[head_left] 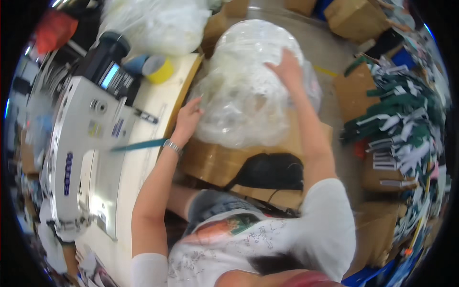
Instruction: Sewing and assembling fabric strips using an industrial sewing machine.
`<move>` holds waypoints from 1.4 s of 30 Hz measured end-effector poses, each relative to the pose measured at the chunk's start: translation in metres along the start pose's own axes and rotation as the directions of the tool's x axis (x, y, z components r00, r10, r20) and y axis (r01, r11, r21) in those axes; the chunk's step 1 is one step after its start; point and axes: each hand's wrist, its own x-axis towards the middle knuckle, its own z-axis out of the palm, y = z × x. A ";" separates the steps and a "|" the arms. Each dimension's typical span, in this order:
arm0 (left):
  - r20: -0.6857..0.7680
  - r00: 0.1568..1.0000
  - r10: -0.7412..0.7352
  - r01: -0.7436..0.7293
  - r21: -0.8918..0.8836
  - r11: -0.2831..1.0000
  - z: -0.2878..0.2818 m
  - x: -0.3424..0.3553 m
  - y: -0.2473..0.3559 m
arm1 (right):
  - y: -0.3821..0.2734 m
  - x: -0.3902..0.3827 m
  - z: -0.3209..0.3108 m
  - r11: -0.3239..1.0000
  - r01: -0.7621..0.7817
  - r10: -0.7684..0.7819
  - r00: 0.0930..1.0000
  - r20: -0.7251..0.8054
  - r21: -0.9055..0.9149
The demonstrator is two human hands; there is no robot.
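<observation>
A large clear plastic bag [244, 112] lies crumpled around a white, rounded bundle [260, 40] on top of a cardboard box in front of me. My right hand [288, 71] rests on the bundle's right side, fingers spread over the shiny wrap. At the bag's left edge is my left hand [189, 117], its fingers curled at the plastic, seemingly pinching it; motion blur softens the fingertips. A watch sits on my left wrist, and beside it a teal strip [138, 145] reaches across the sewing table.
A white sewing machine [71, 138] stands on the table [138, 177] at left, with a yellow tape roll [158, 70] beyond it. A black cushion [270, 171] lies near my lap. Green and white fabric pieces [397, 115] pile over boxes at right; another carton [356, 20] stands behind.
</observation>
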 end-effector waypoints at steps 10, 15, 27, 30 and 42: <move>0.162 0.984 -0.077 0.165 -0.645 0.747 -0.030 -0.045 0.092 | 0.151 0.063 0.163 0.958 -0.276 0.252 0.942 0.223 0.083; 0.049 0.951 -0.304 0.294 -0.440 0.848 -0.023 -0.060 0.077 | 0.142 0.134 0.122 0.121 -0.333 0.510 0.829 0.230 0.935; -0.114 0.990 -0.081 0.005 -0.549 0.836 -0.034 -0.032 0.113 | -0.001 0.186 -0.078 -0.054 0.080 0.150 0.986 -0.071 0.995; -0.184 0.982 0.041 -0.132 -0.517 0.846 -0.048 -0.054 0.150 | 0.030 0.194 -0.140 0.033 0.186 -0.008 0.982 -0.186 0.982; -0.095 0.992 0.081 -0.108 -0.326 0.939 -0.070 -0.215 0.076 | 0.001 -0.146 -0.240 -0.229 -0.158 -0.296 0.951 0.086 0.961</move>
